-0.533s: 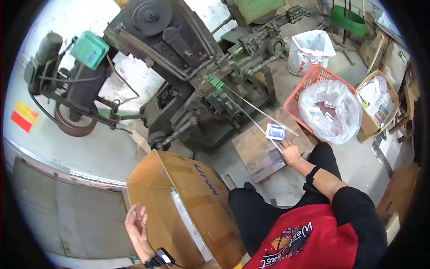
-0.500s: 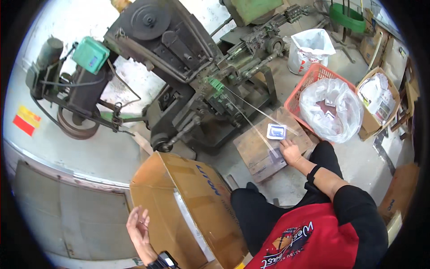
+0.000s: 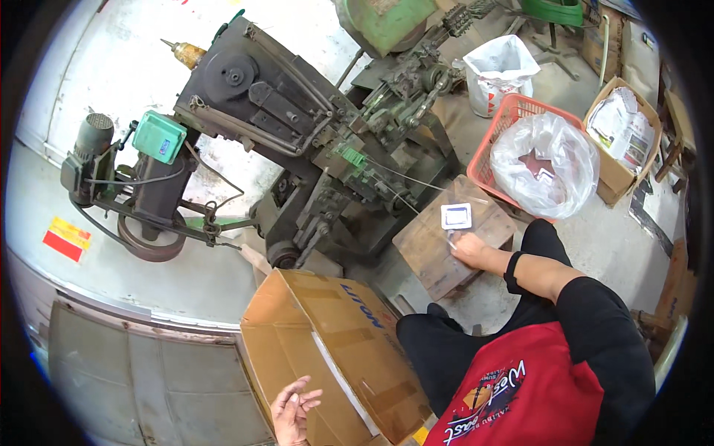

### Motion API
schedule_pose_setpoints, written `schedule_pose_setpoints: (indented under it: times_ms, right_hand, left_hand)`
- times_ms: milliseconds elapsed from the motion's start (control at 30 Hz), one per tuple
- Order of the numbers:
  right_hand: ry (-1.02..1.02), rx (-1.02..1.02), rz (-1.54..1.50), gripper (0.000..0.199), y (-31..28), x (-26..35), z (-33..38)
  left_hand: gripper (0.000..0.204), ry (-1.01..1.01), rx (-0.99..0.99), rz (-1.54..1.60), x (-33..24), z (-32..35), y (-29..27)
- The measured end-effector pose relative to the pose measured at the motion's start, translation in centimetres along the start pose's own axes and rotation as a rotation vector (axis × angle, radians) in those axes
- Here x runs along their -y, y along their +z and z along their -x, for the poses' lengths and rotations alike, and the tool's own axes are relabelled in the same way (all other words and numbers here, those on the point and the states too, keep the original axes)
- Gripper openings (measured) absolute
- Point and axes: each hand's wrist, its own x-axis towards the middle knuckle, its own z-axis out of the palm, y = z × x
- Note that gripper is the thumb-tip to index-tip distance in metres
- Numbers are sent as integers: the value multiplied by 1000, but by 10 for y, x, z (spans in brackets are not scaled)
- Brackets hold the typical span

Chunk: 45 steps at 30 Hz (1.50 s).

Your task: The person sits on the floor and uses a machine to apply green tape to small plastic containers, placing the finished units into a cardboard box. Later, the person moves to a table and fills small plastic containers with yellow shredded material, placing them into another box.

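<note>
My left hand [image 3: 292, 410] is at the bottom edge, fingers spread and empty, resting against the near side of a large brown cardboard box [image 3: 335, 349] with a white strip along its top. My right hand [image 3: 468, 250] lies on a worn wooden block [image 3: 431, 249], fingers curled, just below a small white tray with a blue inside [image 3: 456, 215]. Something thin and pale shows at its fingertips; I cannot tell if it is gripped. I sit with black trousers and a red apron between box and block.
A dark greasy machine [image 3: 297, 126] with a green motor box [image 3: 158, 137] and a thin wire stands ahead. To the right are a red basket holding a clear plastic bag [image 3: 547, 163], a white sack [image 3: 497, 70] and an open carton [image 3: 623, 137].
My left hand has shifted right, closer onto the cardboard box. My right hand stays on the wooden block by the small white tray.
</note>
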Motion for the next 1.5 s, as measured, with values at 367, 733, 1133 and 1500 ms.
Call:
schedule_pose_setpoints:
  times_ms: [367,733,1133,1500]
  right_hand:
    - [453,-234,-261,31,-3,-6,6]
    - [242,275,-540,20,-16,-51,151]
    - [1563,225,-815,22,-104,-153,461]
    - [2791,-495,-717,30,-125,111,724]
  left_hand:
    - [37,-175,-185,-75,-12,12,34]
    - [43,-487,-48,-36,-19,-30,34]
    - [43,-386,741,-201,-143,-180,410]
    - [42,-334,1253,-348,-156,-110,766]
